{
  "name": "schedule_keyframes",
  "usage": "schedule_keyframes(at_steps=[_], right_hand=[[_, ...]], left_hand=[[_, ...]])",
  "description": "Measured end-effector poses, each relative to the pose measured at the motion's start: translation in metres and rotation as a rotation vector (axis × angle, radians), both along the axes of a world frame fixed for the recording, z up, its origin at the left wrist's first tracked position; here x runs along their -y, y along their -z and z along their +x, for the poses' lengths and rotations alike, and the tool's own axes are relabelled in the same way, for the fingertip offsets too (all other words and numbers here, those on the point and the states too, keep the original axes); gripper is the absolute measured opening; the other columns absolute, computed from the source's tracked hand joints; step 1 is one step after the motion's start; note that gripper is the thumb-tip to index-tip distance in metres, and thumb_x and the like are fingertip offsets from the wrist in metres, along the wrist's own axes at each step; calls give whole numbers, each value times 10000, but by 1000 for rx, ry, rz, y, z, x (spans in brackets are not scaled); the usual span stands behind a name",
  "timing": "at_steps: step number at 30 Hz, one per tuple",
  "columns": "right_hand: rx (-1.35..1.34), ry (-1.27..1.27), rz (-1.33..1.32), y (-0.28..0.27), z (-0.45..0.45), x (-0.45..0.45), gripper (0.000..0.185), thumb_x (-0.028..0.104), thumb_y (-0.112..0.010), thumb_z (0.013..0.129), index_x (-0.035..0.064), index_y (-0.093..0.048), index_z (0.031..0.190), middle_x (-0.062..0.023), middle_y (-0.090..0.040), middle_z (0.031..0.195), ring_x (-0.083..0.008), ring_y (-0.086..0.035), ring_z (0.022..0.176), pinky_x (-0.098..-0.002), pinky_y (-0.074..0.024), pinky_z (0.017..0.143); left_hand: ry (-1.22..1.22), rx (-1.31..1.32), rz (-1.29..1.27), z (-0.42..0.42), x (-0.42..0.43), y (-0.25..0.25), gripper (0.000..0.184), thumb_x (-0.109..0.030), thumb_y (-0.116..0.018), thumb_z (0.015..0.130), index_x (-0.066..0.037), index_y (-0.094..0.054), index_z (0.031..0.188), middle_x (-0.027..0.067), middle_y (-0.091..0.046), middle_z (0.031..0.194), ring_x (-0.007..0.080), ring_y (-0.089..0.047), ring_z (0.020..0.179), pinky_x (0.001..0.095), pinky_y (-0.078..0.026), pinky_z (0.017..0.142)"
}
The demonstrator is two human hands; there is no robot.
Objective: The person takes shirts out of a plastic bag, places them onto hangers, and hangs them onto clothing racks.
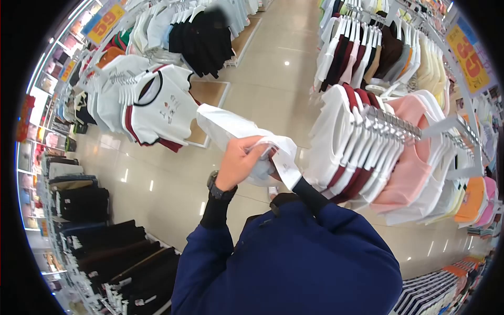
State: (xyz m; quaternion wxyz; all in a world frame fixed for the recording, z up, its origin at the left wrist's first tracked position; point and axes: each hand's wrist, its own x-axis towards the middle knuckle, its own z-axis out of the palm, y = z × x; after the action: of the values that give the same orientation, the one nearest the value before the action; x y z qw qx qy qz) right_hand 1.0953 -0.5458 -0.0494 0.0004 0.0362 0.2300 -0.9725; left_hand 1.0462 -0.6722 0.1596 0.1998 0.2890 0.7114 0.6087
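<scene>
A white garment (pixel 226 122) hangs in front of my chest, stretching to the upper left. My left hand (pixel 240 160), with a dark watch (pixel 220 187) on its wrist, is closed on the cloth, thumb and fingers pinched together. Only a small part of my right hand (pixel 273 157) shows; the white fabric and a white tag (pixel 285 167) cover the rest, so its fingers are hidden. The tag lies over the right side of the garment, near my dark right cuff.
A rack of white and dark red tops (pixel 170 107) stands at the left. Close on the right hang white, dark red and pink tops (pixel 409 157). Dark folded trousers (pixel 81 205) are at lower left, striped clothes (pixel 430 289) at lower right. A tiled aisle (pixel 278 58) runs ahead.
</scene>
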Motion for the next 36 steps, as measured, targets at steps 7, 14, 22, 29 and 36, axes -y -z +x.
schedule_keyframes(at_steps=[7,14,22,29,36], right_hand=[[-176,80,1525,-2,-99,-34,431,234,-445,975,50,-443,1365,-123,-477,1389,-259,-456,1280,-365,-359,1077],[115,-46,1726,49,-197,-71,532,184,-476,906,35,-385,1409,-183,-397,1455,-327,-351,1362,-407,-275,1136],[466,-256,1984,160,-329,-94,931,315,-709,675,-30,-288,1430,-285,-389,1423,-408,-411,1308,-418,-289,1132],[388,-633,2088,82,-414,-137,645,309,-707,715,-16,-502,1233,-285,-563,1199,-420,-556,1124,-464,-454,967],[330,-352,1868,79,-447,-169,397,366,-577,886,27,-615,1088,-239,-643,1012,-390,-613,987,-450,-478,881]], left_hand=[[-152,176,-21,-96,-35,7,215,-91,-561,914,54,-680,1021,-16,-617,722,30,-464,618,210,-374,540],[-49,267,34,-190,-66,33,220,-144,-575,934,8,-685,1050,-82,-436,602,3,-330,509,202,-238,454],[-22,85,-13,-329,-92,69,232,-134,-567,929,49,-677,1021,-32,-555,654,16,-404,585,215,-321,501],[40,253,37,-481,-96,120,277,-145,-489,974,1,-628,1164,-44,-481,652,26,-403,530,215,-340,483],[-83,-575,-342,-592,-109,138,273,-105,-525,913,-9,-641,1141,168,-688,895,310,-661,756,377,-504,674]])
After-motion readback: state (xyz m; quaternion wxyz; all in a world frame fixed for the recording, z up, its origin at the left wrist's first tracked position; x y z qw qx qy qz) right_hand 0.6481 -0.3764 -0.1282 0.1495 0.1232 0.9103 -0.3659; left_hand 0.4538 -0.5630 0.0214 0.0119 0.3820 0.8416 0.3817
